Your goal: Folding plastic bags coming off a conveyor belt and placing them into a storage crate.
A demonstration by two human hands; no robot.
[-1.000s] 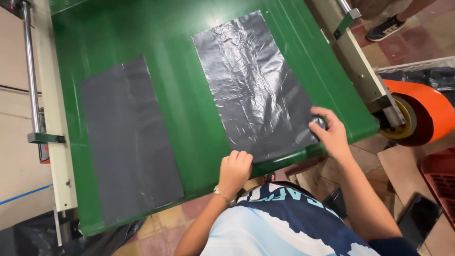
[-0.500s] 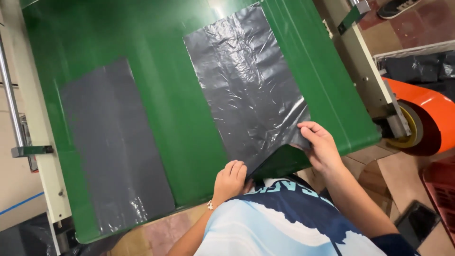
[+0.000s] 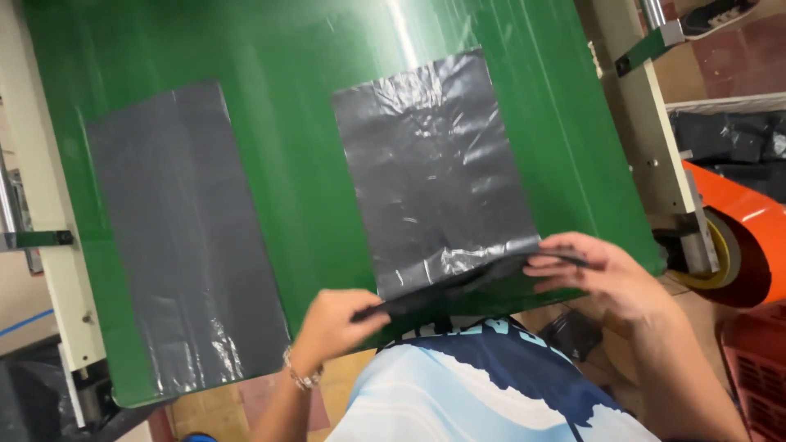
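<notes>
Two flat dark grey plastic bags lie on a green belt [image 3: 295, 164]. My left hand [image 3: 336, 323] pinches the near left corner of the right-hand bag [image 3: 438, 172]. My right hand [image 3: 602, 274] grips the near right corner of the same bag. Between my hands the bag's near edge is lifted off the belt and sags a little. The rest of that bag still lies flat and wrinkled on the belt. The left-hand bag [image 3: 180, 237] lies untouched, smooth, reaching the belt's near edge.
Cream metal side rails [image 3: 45, 245] frame the belt on both sides. An orange roll [image 3: 749, 237] on a yellow hub sits at the right. A red crate [image 3: 757, 368] stands on the floor at bottom right. Dark plastic [image 3: 729, 139] lies behind the roll.
Both hands have taken hold of the right-hand bag's near corners and lifted its near edge off the belt. The view has shifted closer and to the right.
</notes>
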